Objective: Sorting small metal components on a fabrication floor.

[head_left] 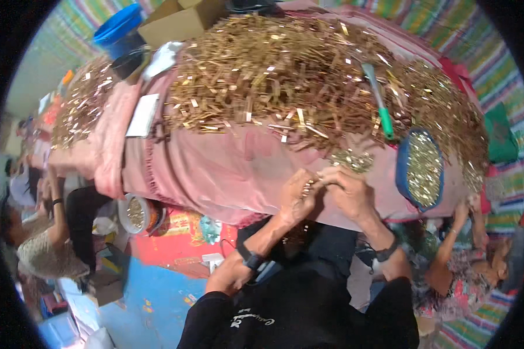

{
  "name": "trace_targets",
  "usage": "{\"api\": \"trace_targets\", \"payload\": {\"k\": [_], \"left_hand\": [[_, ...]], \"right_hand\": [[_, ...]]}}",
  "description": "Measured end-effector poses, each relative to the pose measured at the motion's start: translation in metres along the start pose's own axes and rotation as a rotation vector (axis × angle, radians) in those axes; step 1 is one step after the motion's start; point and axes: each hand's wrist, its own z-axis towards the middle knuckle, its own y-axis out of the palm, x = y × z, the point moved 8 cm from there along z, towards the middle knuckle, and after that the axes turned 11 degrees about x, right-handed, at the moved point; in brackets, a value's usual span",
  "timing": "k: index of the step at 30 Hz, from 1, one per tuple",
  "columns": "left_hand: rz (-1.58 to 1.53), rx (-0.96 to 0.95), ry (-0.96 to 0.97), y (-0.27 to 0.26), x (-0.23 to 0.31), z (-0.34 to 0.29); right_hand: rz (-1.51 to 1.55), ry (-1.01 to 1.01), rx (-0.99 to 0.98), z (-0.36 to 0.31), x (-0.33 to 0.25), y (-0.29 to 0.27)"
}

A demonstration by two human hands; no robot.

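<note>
My left hand is closed at the near edge of the cloth-covered table, with several small shiny metal pieces showing at its fingers. My right hand meets it, fingertips pinched together; what they hold is too small to make out. Just beyond lies a small heap of shiny metal pieces on the pink cloth. A large pile of thin gold-coloured metal strips covers the far part. To the right stands a blue tub full of small shiny pieces.
A flat-bladed tool with a green handle rests on the strips. Back left are a blue bucket, a cardboard box and a white pad. A white bucket stands below the table. Other people sit left and right.
</note>
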Motion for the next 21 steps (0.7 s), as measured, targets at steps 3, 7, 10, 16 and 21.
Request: {"api": "trace_targets", "payload": {"k": [3, 7, 10, 16, 21], "left_hand": [[0.047, -0.012, -0.030, -0.008, 0.001, -0.005], [-0.117, 0.025, 0.067, 0.014, 0.003, -0.006], [-0.131, 0.046, 0.085, 0.008, 0.010, -0.006], [-0.131, 0.111, 0.137, 0.010, 0.001, -0.015], [-0.191, 0.110, 0.032, 0.012, -0.002, -0.012]], "right_hand": [[0.147, 0.296, 0.019, -0.011, 0.028, 0.013], [0.405, 0.512, 0.095, -0.033, 0.065, -0.002], [0.180, 0.318, 0.066, -0.029, 0.056, -0.002], [0.002, -0.215, 0.046, -0.018, 0.003, 0.002], [0.066, 0.102, 0.094, -0.019, 0.033, 0.001]]}}
